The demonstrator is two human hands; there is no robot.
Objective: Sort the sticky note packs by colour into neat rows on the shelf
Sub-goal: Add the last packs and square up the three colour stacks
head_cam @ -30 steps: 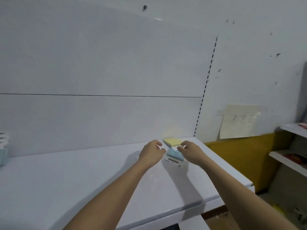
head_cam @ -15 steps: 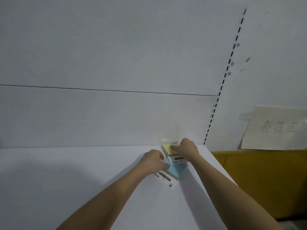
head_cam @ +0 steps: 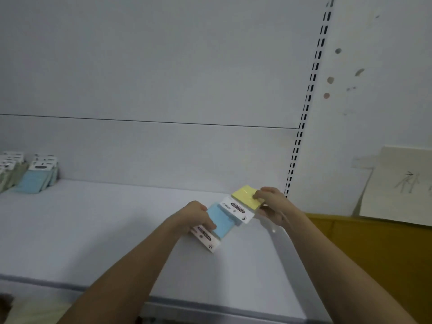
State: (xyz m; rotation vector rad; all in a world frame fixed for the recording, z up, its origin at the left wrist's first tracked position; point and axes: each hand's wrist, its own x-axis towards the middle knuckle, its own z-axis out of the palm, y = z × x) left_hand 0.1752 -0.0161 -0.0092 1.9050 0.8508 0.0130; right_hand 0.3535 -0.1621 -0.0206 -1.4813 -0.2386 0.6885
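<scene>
Both packs have come up and apart since half a second ago: then the yellow pack lay half over the blue one on the white shelf (head_cam: pixel 98 230), now the two sit end to end, only the yellow pack's white header card overlapping the blue pad's far corner. The left hand (head_cam: pixel 195 218) has slid to the near end of the blue sticky note pack (head_cam: pixel 221 222), its fingers curled over the pad just above that pack's printed header card, which juts out below the knuckles toward the shelf's front edge. The right hand (head_cam: pixel 272 203) pinches the yellow sticky note pack (head_cam: pixel 246 196) at its far right corner, thumb on top, the other fingers under it and mostly hidden. Whether either pack still touches the shelf cannot be told.

Far to the left of both hands, against the back panel (head_cam: pixel 152 148), more packs have come into view with the camera's turn: a leaning row of blue packs (head_cam: pixel 37 178) and, just beside it at the frame's edge, a row of greenish packs (head_cam: pixel 9 174). Right of the right hand hangs a paper sign (head_cam: pixel 402 185) above a yellow panel (head_cam: pixel 374 249).
</scene>
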